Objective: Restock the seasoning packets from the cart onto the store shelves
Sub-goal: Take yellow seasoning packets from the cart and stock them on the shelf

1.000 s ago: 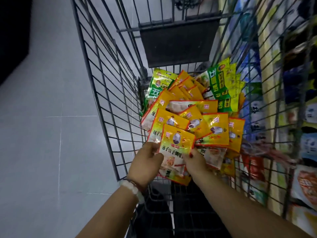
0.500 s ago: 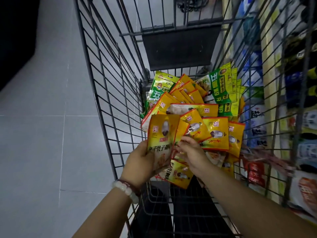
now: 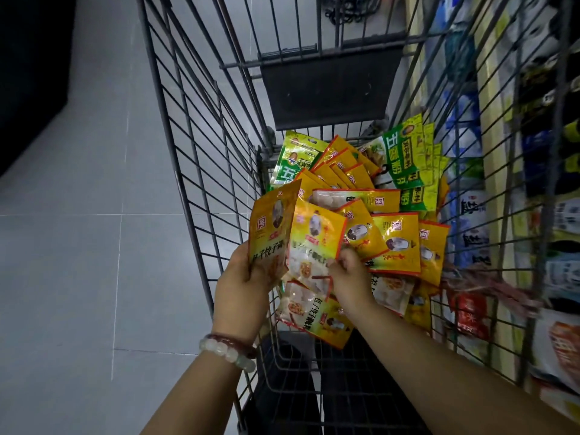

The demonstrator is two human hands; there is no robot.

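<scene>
Left hand (image 3: 243, 287) grips an upright yellow plastic seasoning packet (image 3: 271, 229) by its lower edge, long axis near vertical, over the wire cart's (image 3: 201, 171) left wall. Right hand (image 3: 350, 277), just beside it, pinches a second yellow packet (image 3: 315, 243) by its lower right edge; this one leans on the first, tilted right. Right hand is nearer the pile of yellow and green packets (image 3: 395, 215). Shelves (image 3: 502, 215) lie to the right, blurred. Packets glossy, thin, likely slippery.
</scene>
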